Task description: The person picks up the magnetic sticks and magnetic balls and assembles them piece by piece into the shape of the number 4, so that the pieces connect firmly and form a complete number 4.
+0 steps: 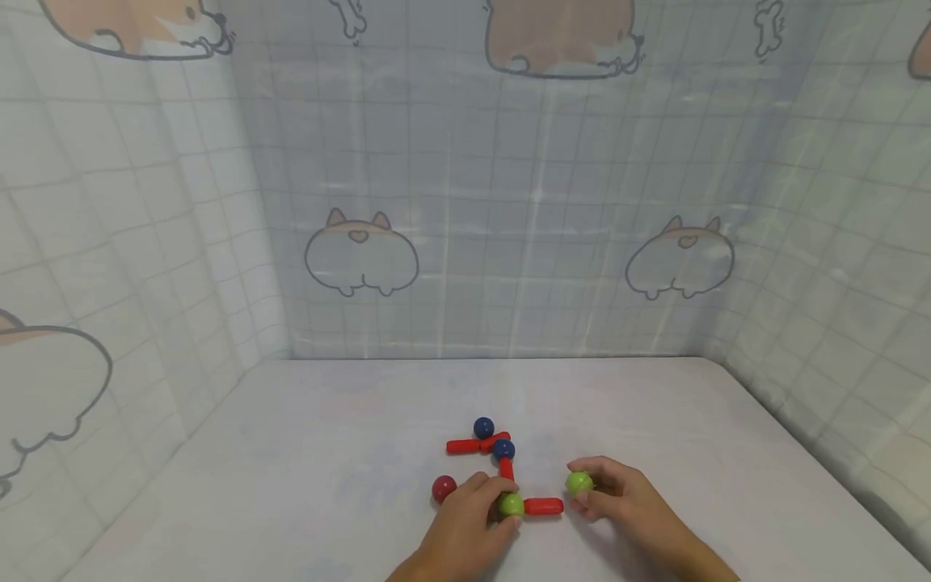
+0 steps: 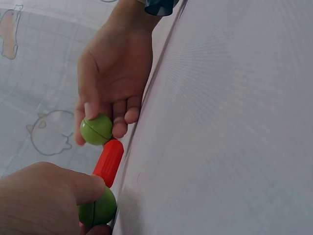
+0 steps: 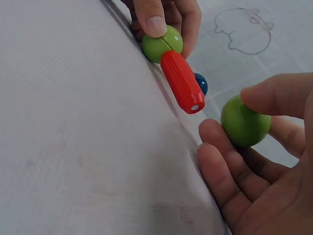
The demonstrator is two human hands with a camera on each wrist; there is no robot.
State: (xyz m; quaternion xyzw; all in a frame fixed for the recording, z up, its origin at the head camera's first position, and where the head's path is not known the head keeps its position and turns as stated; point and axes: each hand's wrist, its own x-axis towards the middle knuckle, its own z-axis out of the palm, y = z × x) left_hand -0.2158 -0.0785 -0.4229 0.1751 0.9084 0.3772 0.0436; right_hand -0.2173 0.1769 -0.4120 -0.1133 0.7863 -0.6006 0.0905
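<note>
My left hand [image 1: 465, 525] pinches a green ball [image 1: 512, 505] between thumb and fingers. A red rod [image 1: 544, 507] juts from that ball to the right; the right wrist view shows a small silvery disc on its free end [image 3: 194, 107]. In my right hand [image 1: 629, 501] is a second green ball [image 1: 579, 483], pinched between thumb and fingertips, a short gap from the rod's end. Another red rod [image 1: 507, 469] runs from behind the left hand's fingers to a blue ball [image 1: 503, 450]. Close by the left hand lies a dark red ball [image 1: 444, 488], partly hidden.
Behind the hands, two more red rods [image 1: 463, 446] lie near a second blue ball [image 1: 483, 428]. The white tabletop [image 1: 327, 469] ends at a hanging grid-patterned sheet [image 1: 465, 178] with dog drawings, which also closes both sides.
</note>
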